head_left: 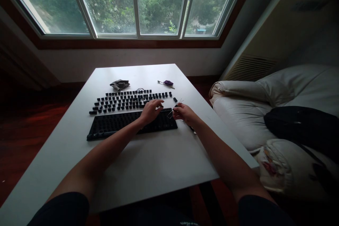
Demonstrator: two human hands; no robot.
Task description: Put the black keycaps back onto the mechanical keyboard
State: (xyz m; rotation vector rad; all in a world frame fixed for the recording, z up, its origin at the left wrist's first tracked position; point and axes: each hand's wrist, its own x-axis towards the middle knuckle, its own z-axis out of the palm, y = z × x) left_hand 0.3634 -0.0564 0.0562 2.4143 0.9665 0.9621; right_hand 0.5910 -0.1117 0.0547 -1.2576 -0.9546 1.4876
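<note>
A black keyboard (116,124) lies on the white table, its keycaps off over most of its face. My right hand (184,112) is closed around a wire keycap puller (170,114), whose thin metal loops stick out over the keyboard's right end. Above the keyboard's upper edge, my left hand (151,111) has its fingers loosely bent and apart, and nothing shows in them. Loose black keycaps (127,102) stand in rows just behind the keyboard. One more dark keycap (175,100) sits by itself beyond my right hand.
A crumpled grey cloth (120,84) rests at the back left of the white table (148,159). A purple brush-like item (168,83) lies at the back right, and a slim dark tool (192,129) under my right wrist. To the right is a sofa (235,113) with a black bag (304,127).
</note>
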